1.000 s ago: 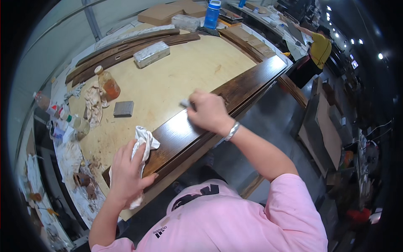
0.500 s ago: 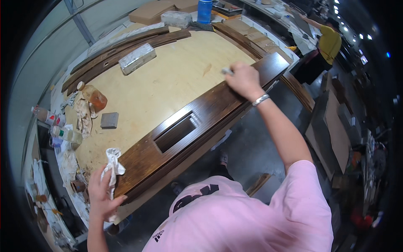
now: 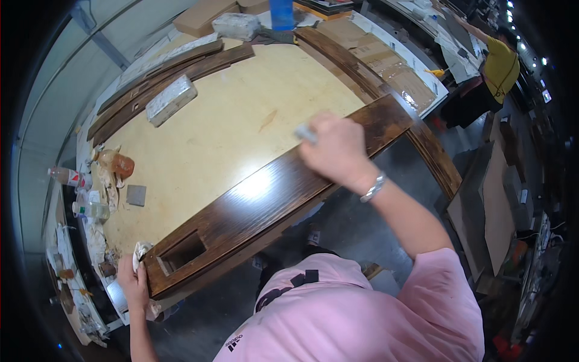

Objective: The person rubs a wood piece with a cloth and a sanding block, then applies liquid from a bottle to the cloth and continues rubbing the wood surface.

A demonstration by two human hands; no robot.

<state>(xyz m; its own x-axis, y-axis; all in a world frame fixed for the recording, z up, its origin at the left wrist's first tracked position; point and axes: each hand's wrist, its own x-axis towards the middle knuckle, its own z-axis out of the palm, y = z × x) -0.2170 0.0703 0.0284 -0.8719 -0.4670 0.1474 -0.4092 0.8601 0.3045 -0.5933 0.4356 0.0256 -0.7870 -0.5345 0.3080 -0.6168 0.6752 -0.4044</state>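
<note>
A dark brown wooden board (image 3: 259, 187) lies slantwise along the near edge of the pale tabletop (image 3: 241, 108), its rectangular cutout near the left end and a bright glare along the middle. The right hand (image 3: 339, 148) is over the board toward its right end, its grip closed, pinching a small grey block (image 3: 306, 133) that is blurred and juts out past the fingers above the board's far edge. A silver-coloured bracelet (image 3: 374, 188) circles that wrist. The left hand (image 3: 134, 282) is at the board's left end, its grip bunched on a white cloth (image 3: 142, 249) that pokes out above the fingers.

Farther left on the tabletop are a flat grey square block (image 3: 136, 195) and a bottle of amber liquid (image 3: 122, 165). Beyond lies a wrapped, brick-shaped block (image 3: 172, 100), near dark wooden strips (image 3: 199, 67). A person in a yellow shirt (image 3: 500, 66) stands at upper right.
</note>
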